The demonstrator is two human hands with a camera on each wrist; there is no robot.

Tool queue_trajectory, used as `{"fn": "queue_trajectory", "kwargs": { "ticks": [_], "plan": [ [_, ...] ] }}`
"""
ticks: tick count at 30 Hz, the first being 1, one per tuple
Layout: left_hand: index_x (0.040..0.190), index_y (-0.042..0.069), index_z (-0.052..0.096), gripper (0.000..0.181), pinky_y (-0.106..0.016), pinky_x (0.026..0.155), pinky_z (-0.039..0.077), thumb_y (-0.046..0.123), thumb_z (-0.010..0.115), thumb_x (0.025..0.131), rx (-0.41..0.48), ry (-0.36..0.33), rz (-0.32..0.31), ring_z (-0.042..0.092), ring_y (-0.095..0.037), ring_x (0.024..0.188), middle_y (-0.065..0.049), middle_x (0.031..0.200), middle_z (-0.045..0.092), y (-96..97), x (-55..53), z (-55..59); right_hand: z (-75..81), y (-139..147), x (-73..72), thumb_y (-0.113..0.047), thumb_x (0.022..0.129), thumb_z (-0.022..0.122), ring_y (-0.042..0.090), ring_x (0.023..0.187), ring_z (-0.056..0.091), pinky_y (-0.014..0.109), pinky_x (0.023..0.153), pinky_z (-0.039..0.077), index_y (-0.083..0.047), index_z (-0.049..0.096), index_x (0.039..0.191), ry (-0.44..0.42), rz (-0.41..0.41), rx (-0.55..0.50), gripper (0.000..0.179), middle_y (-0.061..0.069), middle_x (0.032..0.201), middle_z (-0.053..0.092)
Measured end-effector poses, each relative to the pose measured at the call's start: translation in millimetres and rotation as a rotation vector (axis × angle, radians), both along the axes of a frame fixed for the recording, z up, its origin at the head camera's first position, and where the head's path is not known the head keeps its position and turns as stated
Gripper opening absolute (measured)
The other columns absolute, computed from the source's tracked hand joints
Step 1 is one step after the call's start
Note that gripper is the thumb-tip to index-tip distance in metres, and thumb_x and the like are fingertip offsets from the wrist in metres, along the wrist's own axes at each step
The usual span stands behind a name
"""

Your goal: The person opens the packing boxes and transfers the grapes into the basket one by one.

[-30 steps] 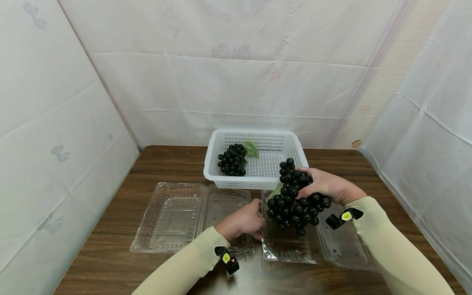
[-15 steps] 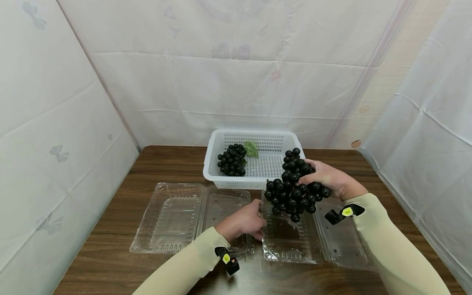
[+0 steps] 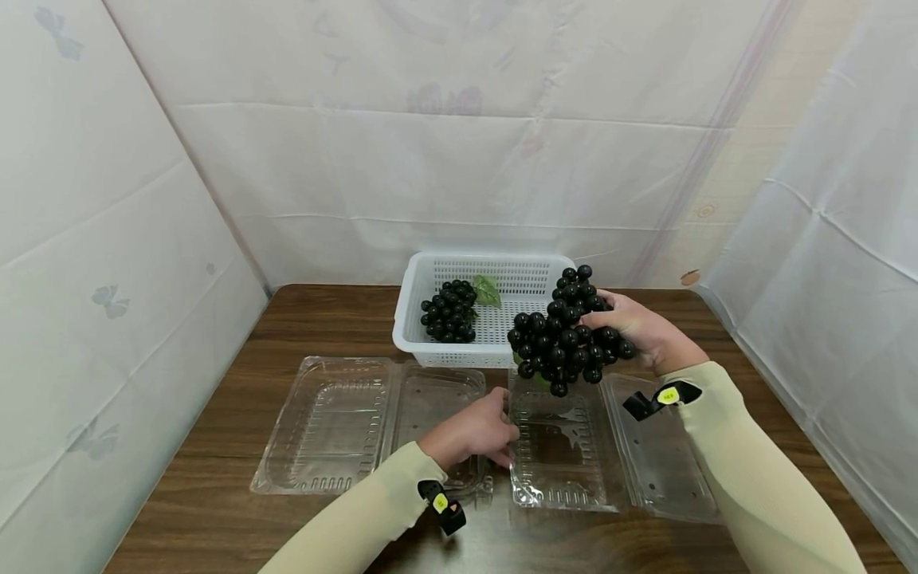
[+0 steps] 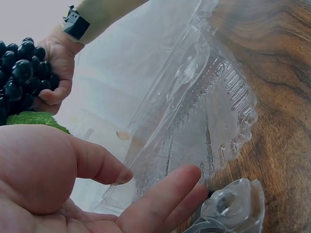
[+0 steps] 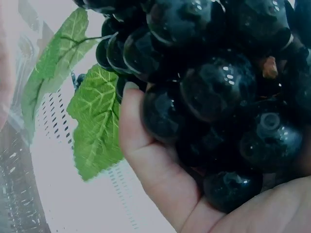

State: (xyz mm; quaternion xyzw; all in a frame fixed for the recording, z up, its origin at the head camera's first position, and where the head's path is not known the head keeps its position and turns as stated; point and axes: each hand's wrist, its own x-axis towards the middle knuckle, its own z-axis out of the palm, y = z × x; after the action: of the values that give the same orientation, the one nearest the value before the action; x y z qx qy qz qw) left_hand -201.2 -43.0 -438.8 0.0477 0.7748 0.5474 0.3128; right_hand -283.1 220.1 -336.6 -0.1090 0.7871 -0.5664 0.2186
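Observation:
My right hand (image 3: 638, 327) holds a bunch of black grapes (image 3: 559, 339) up in the air, between the basket and the right-hand clear clamshell container (image 3: 566, 470). In the right wrist view, fingers (image 5: 155, 170) curl around the grapes, and green leaves (image 5: 97, 126) hang beside them. My left hand (image 3: 476, 430) is at the left wall of that same container. The left wrist view has its thumb and fingers (image 4: 155, 199) fairly straight and apart near the container's rim; exact contact is hard to tell.
A white perforated basket (image 3: 459, 351) at the back contains another grape bunch (image 3: 449, 312) with a leaf (image 3: 488, 290). To the left lies a second open clear clamshell container (image 3: 337, 430). Both stand on a dark wooden table (image 3: 208, 470), with white sheeting (image 3: 430, 175) hanging behind and at the sides.
My right hand has raised the grape bunch and drawn it backward, away from the right-hand container toward the basket. My left hand has stayed at the container wall.

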Motion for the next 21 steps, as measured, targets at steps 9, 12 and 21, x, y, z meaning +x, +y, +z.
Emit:
{"fn": "queue_trajectory", "kwargs": {
  "ticks": [9,12,21],
  "plan": [
    [0.158,0.000,0.022,0.072,-0.038,0.062,0.063,-0.003,0.058,0.096,-0.020,0.035,0.012,0.063,-0.022,0.066,-0.018,0.111,0.060,2.3,2.1,1.8,7.8,-3.8,-6.1,-0.028,0.099,0.055,0.039,0.151,0.026,0.045,0.110,0.043,-0.014,-0.009,0.165,-0.050,-0.059,-0.033,0.093,0.024,0.170,0.002],
    [0.158,0.000,0.022,0.072,-0.038,0.063,0.063,-0.003,0.058,0.096,-0.024,0.040,0.011,0.062,-0.022,0.064,-0.016,0.107,0.060,2.5,2.6,2.4,11.3,-7.4,-8.7,-0.025,0.100,0.054,0.032,0.136,0.050,0.039,0.098,0.053,-0.016,0.002,0.167,-0.075,-0.084,-0.089,0.085,0.021,0.159,0.035],
    [0.159,0.000,0.021,0.073,-0.040,0.061,0.063,-0.003,0.058,0.097,-0.003,0.030,0.020,0.064,-0.024,0.064,-0.017,0.107,0.061,2.3,2.3,0.2,19.0,-14.8,-22.1,-0.036,0.100,0.061,0.025,0.142,0.042,0.037,0.097,0.054,-0.020,0.001,0.167,-0.135,-0.204,-0.104,0.091,0.015,0.166,0.022]
  ]
}}
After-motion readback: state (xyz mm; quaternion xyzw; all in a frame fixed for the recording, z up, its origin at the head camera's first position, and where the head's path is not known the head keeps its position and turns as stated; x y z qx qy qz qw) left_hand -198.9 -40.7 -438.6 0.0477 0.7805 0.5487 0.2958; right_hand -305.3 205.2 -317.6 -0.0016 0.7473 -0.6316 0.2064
